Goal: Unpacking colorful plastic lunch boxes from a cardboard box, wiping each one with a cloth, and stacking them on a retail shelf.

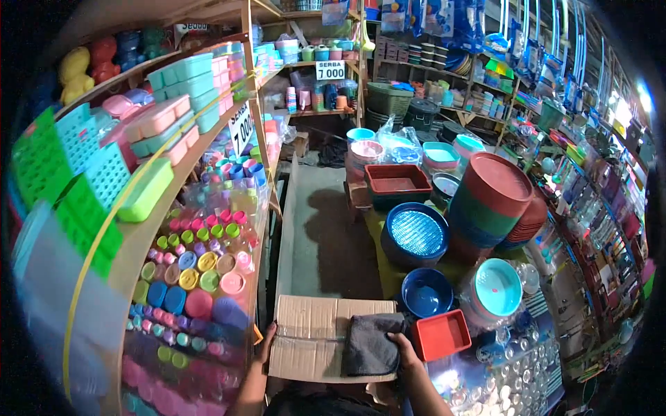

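Observation:
A closed cardboard box [309, 340], with a strip of tape across its top, is held level at the bottom centre. My left hand [269, 340] grips its left side. On the box's right part lies a folded dark grey cloth [370, 346]. My right hand [403, 349] holds the right side of the box, its thumb resting on the cloth. The undersides of the box and most of my fingers are hidden. Just right of my right hand is a red rectangular plastic tray [442, 335], and behind it a blue plastic basin [426, 292].
A wooden shelf [195, 151] of plastic containers, bottles and lidded jars runs along the left. A concrete aisle floor [322, 249] stretches ahead. Stacked basins [491, 192] stand on the right, near glassware [504, 374]. More loaded shelves [322, 112] stand at the back.

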Tool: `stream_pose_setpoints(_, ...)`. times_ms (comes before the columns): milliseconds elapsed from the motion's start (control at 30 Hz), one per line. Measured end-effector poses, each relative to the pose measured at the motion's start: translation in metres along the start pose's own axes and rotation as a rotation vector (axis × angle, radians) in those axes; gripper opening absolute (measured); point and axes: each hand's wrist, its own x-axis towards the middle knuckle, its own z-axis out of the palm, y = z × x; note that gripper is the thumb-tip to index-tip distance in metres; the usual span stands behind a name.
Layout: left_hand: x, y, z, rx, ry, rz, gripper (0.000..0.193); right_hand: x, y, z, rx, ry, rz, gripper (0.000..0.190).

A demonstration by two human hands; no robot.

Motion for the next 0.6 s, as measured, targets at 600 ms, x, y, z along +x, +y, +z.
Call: stream_pose_setpoints(600, 0.474, 0.192, 0.066, -0.385, -0.339, -0.437, 0.063, 0.337, -0.195, 0.075, 0.109, 0.193, -0.265, 0.053)
